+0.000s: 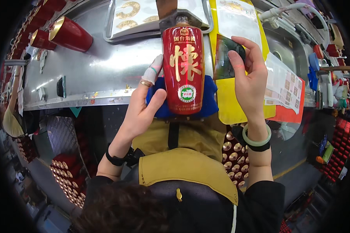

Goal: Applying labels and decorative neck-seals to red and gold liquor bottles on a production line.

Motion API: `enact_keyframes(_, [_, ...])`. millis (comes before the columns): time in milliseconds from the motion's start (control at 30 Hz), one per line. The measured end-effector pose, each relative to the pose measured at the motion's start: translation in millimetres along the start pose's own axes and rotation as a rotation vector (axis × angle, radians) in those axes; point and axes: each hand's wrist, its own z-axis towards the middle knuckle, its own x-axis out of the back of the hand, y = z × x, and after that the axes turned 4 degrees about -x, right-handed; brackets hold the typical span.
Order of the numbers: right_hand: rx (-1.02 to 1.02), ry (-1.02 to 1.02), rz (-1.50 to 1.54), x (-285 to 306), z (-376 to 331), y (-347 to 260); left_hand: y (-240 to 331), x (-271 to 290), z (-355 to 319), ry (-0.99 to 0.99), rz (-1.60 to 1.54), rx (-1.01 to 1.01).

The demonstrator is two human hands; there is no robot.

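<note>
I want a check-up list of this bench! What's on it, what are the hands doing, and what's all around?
Surface: shiny metal bench, scuffed, with a metal tray at the back.
Job's things: red bottle with gold lettering, lying on a blue pad; dark glossy label piece.
Clutter: two more red bottles lying at the back left; yellow sheet; printed paper sheets.
Hands: left hand rests against the bottle's side, one finger taped; right hand pinches the label piece beside the bottle.
Cables: nothing seen; a white hose runs above a sink.
Surroundings: crates of gold-capped bottles below the bench.
</note>
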Motion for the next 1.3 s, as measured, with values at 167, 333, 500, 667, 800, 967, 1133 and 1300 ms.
enact_keyframes(167, [-0.014, -0.021, 0.132, -11.7, -26.6, -0.4, -12.1, -15.1, -10.1, 0.051, -0.033, 0.004])
enact_keyframes(333, [-0.047, -0.035, 0.094, -9.5, -36.9, 0.8, -16.2, -13.7, -15.2, 0.009, 0.060, 0.037])
enact_keyframes(500, [-0.097, -0.031, 0.190, -15.1, -51.3, -12.0, -12.7, -16.9, -16.1, 0.026, 0.067, 0.044])
enact_keyframes(667, [-0.185, -0.069, 0.151, -24.9, -75.8, -5.2, -14.3, -14.6, -15.1, 0.016, 0.044, 0.028])
enact_keyframes(800, [-0.161, 0.023, -0.125, -13.7, -64.7, 11.1, -16.8, -20.9, -24.3, 0.065, 0.048, -0.059])
enact_keyframes(967, [-0.104, 0.039, 0.148, -18.3, -72.9, -8.0, -27.2, -21.1, -49.8, -0.078, 0.902, -0.455])
enact_keyframes(1133, [-0.120, 0.042, -0.132, -8.0, -65.4, 11.9, -31.5, -16.4, -63.1, 0.062, 0.836, -0.279])
enact_keyframes(1300, [-0.138, 0.072, 0.039, 0.8, -66.1, 4.3, -24.8, -27.6, -39.7, 0.175, 0.585, -0.259])
